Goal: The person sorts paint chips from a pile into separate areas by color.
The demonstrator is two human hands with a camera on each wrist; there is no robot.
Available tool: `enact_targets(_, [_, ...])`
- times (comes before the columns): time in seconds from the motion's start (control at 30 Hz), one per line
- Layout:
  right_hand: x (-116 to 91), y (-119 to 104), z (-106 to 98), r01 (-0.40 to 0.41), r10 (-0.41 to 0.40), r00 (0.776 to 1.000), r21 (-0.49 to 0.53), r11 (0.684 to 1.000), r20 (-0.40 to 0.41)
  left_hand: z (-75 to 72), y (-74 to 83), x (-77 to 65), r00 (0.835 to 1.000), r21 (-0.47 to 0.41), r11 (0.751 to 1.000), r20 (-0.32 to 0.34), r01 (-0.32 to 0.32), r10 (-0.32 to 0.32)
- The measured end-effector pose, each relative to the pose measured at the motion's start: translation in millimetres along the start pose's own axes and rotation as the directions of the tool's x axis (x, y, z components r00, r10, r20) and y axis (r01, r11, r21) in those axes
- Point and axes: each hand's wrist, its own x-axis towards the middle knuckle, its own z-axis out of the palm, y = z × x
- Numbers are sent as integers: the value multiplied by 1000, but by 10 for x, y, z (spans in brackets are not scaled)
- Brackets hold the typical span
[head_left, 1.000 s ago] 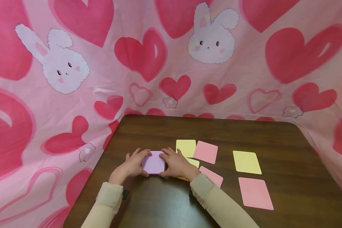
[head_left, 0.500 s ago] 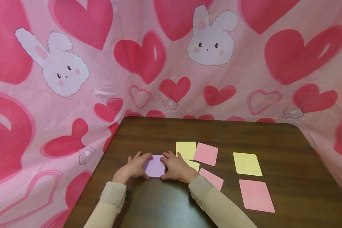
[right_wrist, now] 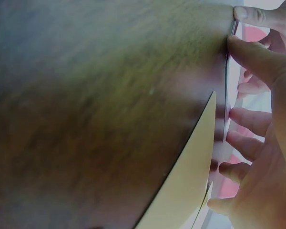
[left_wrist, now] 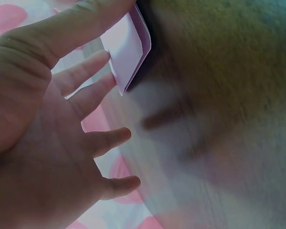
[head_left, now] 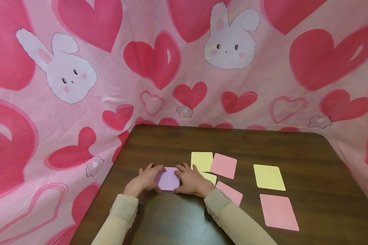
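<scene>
A small purple square, paper-like and at least two layers thick [head_left: 168, 178], lies on the left part of the dark wooden table. My left hand [head_left: 144, 180] holds its left side, thumb at the near corner and fingertips at the far one. My right hand [head_left: 191, 182] grips the opposite side the same way. In the left wrist view the layers of the purple squares [left_wrist: 121, 45] stand slightly apart at one edge. The right wrist view shows their thin edge [right_wrist: 227, 90] between thumb and fingers.
Right of my right hand lie yellow squares [head_left: 201, 161] and pink squares [head_left: 223, 165], one yellow partly under my hand. Farther right are another yellow square [head_left: 269, 177] and a pink square [head_left: 279, 211]. A heart-and-rabbit cloth [head_left: 190, 75] hangs behind the table [head_left: 239, 139].
My left hand has moved slightly right, toward the right hand. The dark lower edge of the purple squares, visible a second ago, shows less now. The view has shifted a little.
</scene>
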Motion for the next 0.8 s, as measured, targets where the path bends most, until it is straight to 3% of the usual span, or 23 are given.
enact_targets(0.3, [-24, 21, 21, -26, 26, 1000, 2, 1000, 16, 38, 28, 8, 1000, -36, 999, 10, 11, -10])
enact_targets(0.43, [-102, 43, 32, -21, 21, 1000, 17, 1000, -9, 78, 45, -1, 1000, -50, 999, 2, -18, 18])
enact_targets(0.63, [-389, 158, 18, -63, 74, 994, 131, 989, -78, 134, 82, -48, 999, -84, 996, -3, -42, 42])
enact_targets(0.8, [-691, 306, -121, -118, 148, 975, 180, 977, -164, 50, 228, -64, 996, -76, 994, -48, -72, 69])
